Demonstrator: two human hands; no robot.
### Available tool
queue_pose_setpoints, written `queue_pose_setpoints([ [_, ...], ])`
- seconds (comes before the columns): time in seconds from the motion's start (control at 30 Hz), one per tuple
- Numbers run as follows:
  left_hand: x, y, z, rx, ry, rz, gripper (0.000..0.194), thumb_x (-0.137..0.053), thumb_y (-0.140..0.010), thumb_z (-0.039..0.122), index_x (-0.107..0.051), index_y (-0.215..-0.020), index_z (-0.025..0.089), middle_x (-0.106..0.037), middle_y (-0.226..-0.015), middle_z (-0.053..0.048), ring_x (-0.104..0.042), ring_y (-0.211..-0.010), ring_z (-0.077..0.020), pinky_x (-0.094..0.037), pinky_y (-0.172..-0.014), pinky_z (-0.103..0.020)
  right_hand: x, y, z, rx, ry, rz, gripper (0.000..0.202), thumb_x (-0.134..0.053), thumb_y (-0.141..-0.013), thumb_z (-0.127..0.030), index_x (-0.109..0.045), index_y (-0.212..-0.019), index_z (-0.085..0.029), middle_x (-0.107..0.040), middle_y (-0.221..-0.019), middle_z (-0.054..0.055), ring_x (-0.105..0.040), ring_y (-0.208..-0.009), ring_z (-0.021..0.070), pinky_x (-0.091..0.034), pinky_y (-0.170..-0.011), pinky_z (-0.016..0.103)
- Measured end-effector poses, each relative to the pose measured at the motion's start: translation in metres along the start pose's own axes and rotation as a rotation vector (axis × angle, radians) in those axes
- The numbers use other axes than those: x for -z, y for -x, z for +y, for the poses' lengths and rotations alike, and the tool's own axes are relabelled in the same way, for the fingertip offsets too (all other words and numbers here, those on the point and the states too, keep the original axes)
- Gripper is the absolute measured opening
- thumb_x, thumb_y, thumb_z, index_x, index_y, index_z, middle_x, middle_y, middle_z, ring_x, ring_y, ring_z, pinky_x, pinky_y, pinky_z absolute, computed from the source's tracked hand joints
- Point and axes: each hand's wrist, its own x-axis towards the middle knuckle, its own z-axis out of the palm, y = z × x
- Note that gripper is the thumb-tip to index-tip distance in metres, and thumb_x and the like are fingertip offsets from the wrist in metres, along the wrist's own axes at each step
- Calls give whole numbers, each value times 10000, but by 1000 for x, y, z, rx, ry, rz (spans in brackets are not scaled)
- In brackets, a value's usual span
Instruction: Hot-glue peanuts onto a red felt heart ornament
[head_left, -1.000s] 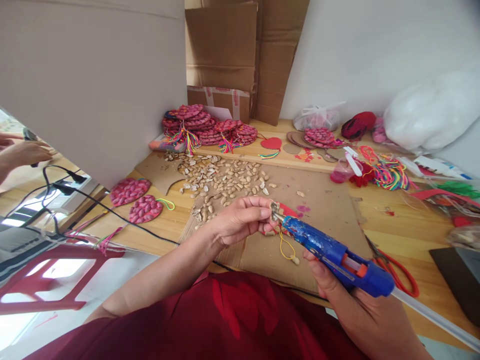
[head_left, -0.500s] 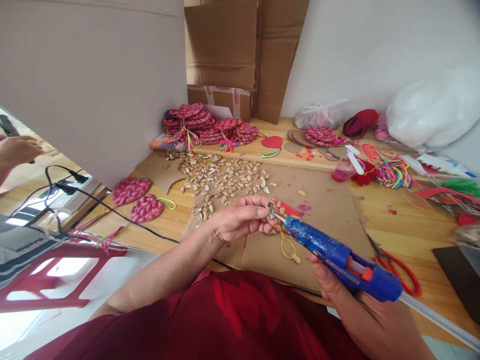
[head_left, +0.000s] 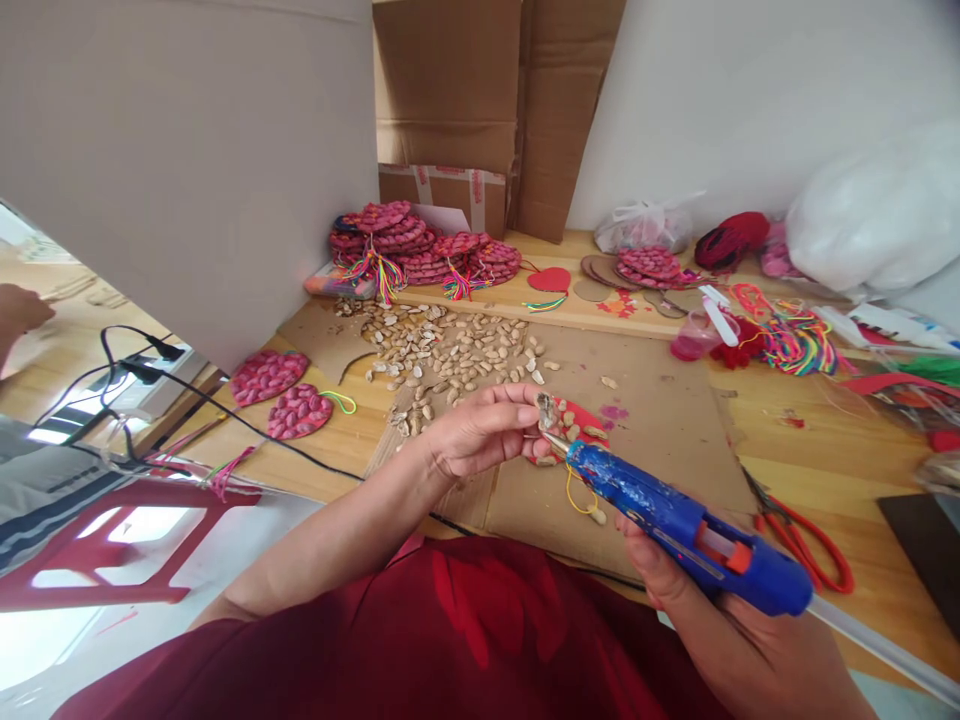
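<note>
Between its thumb and fingers my left hand (head_left: 484,430) pinches a peanut shell (head_left: 545,408). My right hand (head_left: 720,600) is wrapped round a blue glue gun (head_left: 645,495), whose metal tip is at the shell's lower edge. Beneath the shell and the tip lies a red heart-shaped piece (head_left: 600,424) with several peanuts on it, partly hidden by my left hand. A yellow loop of cord (head_left: 577,492) extends from it. Loose peanut shells (head_left: 472,350) are spread over the cardboard sheet (head_left: 660,410) behind my hands.
Pink shell-covered pieces (head_left: 300,412) lie at the left, others (head_left: 382,240) are stacked at the back. Red-handled scissors (head_left: 806,540) rest at the right. A black cable (head_left: 247,430) crosses the left side. Another person's hand (head_left: 22,308) shows at the far left.
The glue gun's tip has shifted slightly lower against the shell, and more of the red heart shows. The view has shifted a little. At far left, the other person's hand has moved left.
</note>
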Motion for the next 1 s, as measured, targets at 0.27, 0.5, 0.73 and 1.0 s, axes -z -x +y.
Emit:
queue_pose_setpoints([
  [0.27,-2,1,0,0,11,12,315,-869,-659,333,-680,-828,145,-661,-787,-41,-617,-686,-135,-454,-652,-250,4,-9,-3,15,-21,-64,223,-511,-1069,-392,-634,-1027,-211,-690,-891,37,-690,-770,222,-555,-638,292],
  [0.5,-1,0,1,-8,9,0,305,-864,-668,319,-680,-828,136,-665,-797,-43,-620,-692,-134,-468,-659,-250,6,-10,-5,15,-11,-63,223,-513,-1066,-362,-650,-988,-204,-686,-880,44,-688,-757,215,-556,-634,279],
  [0.73,0,0,0,-14,5,1,315,-868,-661,320,-683,-832,132,-670,-794,-50,-622,-702,-142,-477,-651,-252,4,-13,-2,44,3,-55,187,-539,-1049,-328,-632,-943,-205,-671,-851,43,-678,-738,211,-549,-616,276],
  [1.0,1,1,0,-16,10,-1,286,-861,-677,308,-700,-837,135,-677,-808,-54,-630,-716,-144,-492,-663,-251,8,-17,-6,56,-2,-90,214,-515,-1045,-278,-600,-861,-212,-625,-741,28,-654,-660,191,-546,-553,253],
])
